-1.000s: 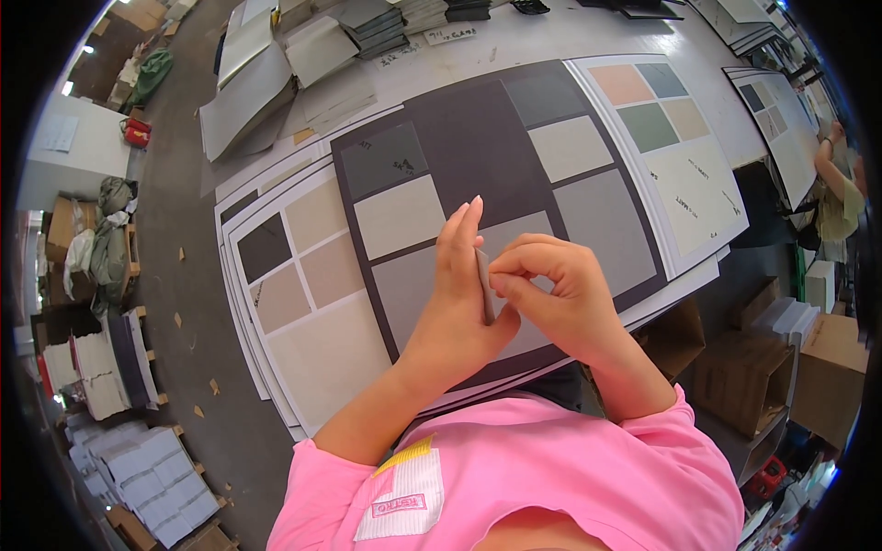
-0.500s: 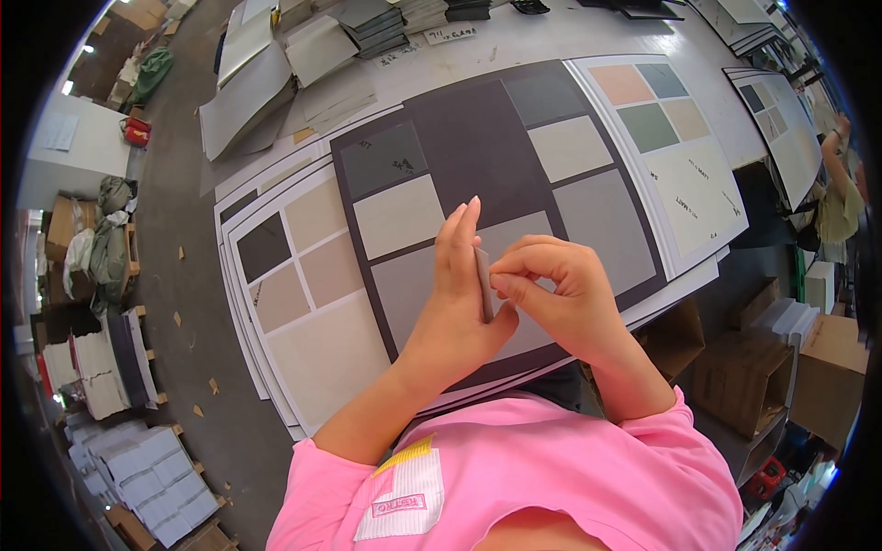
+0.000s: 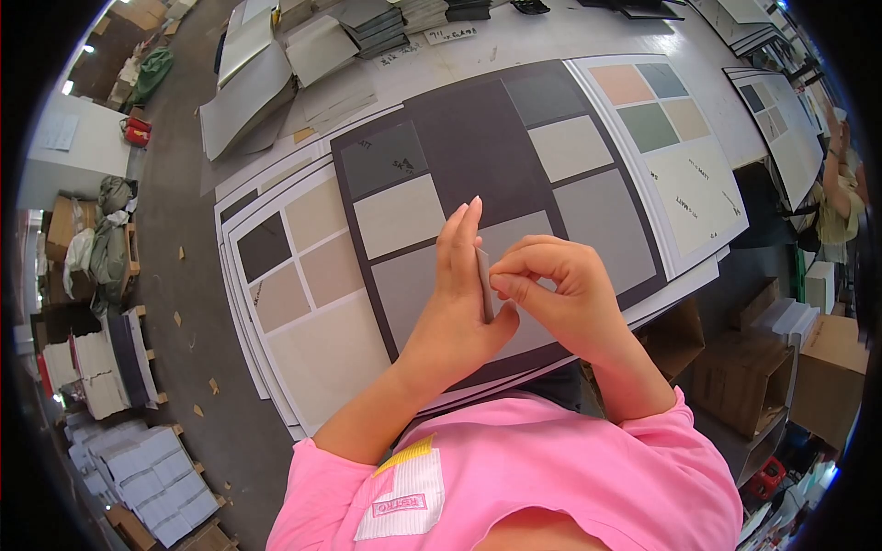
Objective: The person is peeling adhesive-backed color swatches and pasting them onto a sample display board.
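Note:
My left hand (image 3: pixel 450 298) holds a thin grey sample piece (image 3: pixel 485 286) on edge, its long fingers straight along one side and the thumb at its lower end. My right hand (image 3: pixel 568 286) is closed in a pinch, thumb and forefinger tips at the piece's right face; whatever lies between those tips is too small to make out. Both hands hover over a dark sample board (image 3: pixel 470 151) bearing grey and off-white rectangular swatches. At its left lies a white-framed board (image 3: pixel 301 241) with beige and black swatches, and at its right a board (image 3: pixel 686 170) with pink, blue, green and cream ones.
Stacked grey sheets (image 3: pixel 248 110) and small sample piles (image 3: pixel 372 32) occupy the table's far left. Cardboard boxes (image 3: pixel 742 376) stand below the table at right. Another person (image 3: pixel 838 197) is at the far right. Wrapped white stacks (image 3: pixel 152 482) sit on the floor at left.
Both my hands and the grey piece keep virtually the same place. At the far right, the other person's arm and body have shifted slightly.

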`<state>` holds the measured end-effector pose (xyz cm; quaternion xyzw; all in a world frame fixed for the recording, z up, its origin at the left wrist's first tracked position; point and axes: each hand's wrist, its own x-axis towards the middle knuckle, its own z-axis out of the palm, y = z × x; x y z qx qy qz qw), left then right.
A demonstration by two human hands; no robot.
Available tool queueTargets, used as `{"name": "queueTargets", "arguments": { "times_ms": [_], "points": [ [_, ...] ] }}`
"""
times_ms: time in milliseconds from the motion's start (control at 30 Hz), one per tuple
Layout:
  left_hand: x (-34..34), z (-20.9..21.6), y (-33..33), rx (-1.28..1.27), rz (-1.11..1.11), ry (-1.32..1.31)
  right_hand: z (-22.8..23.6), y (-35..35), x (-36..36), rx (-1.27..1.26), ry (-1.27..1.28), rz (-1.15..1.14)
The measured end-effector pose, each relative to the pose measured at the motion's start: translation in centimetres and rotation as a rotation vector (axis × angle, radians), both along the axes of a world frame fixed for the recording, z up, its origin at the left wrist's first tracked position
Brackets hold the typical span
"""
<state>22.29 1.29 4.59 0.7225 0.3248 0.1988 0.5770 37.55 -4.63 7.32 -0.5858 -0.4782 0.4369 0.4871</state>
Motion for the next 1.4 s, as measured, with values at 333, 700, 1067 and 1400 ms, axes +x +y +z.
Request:
{"name": "queueTargets", "arguments": {
  "times_ms": [333, 700, 1067, 1400],
  "points": [
    [0.0, -0.4, -0.1, 0.093, 0.006, 0.037, -0.3, -0.1, -0.2, 0.025, -0.034, -0.018],
    [-0.1, 0.4, 0.1, 0.031, -0.009, 0.035, -0.4, 0.0, 0.0, 0.008, 0.029, -0.011],
    [-0.1, 0.6, 0.0, 0.062, -0.032, 0.087, -0.2, -0.1, 0.0, -0.003, 0.017, -0.011],
    [-0.1, -0.9, 0.2, -0.085, -0.049, -0.035, -0.4, -0.2, 0.1, -0.024, 0.115, -0.015]
  ]
}}
